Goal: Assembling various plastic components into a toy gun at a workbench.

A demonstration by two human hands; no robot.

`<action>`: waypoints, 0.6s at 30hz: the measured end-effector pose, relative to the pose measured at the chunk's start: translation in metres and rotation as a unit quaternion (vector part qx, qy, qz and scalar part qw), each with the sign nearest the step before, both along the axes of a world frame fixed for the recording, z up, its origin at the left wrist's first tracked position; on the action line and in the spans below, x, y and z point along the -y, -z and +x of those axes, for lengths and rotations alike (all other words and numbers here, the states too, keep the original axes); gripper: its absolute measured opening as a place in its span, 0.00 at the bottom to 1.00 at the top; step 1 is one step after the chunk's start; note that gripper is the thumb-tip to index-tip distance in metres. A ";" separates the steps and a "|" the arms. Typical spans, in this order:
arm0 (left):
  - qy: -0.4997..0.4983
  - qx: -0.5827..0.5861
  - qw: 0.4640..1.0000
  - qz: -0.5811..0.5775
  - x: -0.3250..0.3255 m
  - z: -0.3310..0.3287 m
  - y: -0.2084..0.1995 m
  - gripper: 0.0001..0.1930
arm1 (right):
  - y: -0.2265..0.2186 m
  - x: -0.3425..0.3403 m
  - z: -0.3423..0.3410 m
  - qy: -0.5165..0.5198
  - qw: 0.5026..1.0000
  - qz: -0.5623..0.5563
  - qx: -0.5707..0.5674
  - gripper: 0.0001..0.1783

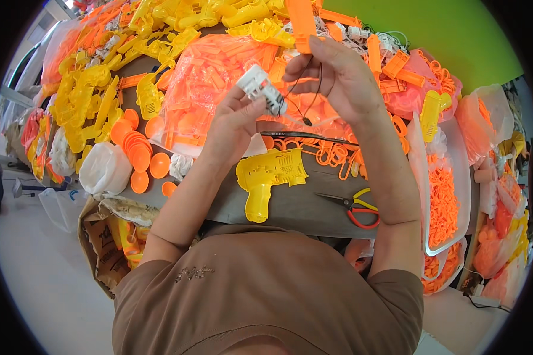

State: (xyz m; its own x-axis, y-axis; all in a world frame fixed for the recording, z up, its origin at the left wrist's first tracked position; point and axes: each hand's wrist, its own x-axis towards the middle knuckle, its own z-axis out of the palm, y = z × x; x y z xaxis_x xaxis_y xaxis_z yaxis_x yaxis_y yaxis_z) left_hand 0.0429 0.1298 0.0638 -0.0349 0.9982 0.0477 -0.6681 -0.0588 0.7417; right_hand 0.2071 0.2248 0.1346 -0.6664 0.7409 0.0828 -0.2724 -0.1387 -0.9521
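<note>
My left hand (234, 127) is closed on a white plastic gearbox-like unit (260, 89), raised over the table. Thin dark wires (305, 103) run from it toward my right hand (349, 74). Between the thumb and fingers of that hand is the lower end of a long orange plastic piece (302, 23); the wires hang beside the curled fingers. Below both hands lies a yellow toy-gun half shell (266, 177), its inner side up. To its right rest snips (358, 207) with one red and one yellow handle.
Yellow shells (89, 94) are heaped at the far left. A clear bag of orange parts (201, 83) lies mid-table, near stacked orange discs (137, 151). At the right stands a clear bin (463, 195) of small orange pieces; at the lower left, a cardboard box (100, 251).
</note>
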 end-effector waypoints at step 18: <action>0.068 0.101 0.991 -0.050 -0.035 -0.008 0.018 0.10 | 0.069 0.071 0.033 0.067 0.824 0.437 0.355 0.09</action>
State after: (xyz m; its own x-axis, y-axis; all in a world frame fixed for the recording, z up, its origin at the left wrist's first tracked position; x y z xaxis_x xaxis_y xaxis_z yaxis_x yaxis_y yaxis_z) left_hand 0.0344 0.1644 0.0458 0.1023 0.9937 -0.0458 -0.8007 0.1096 0.5889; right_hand 0.2406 0.1536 0.0660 -0.6935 0.6763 0.2484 0.4395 0.6703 -0.5980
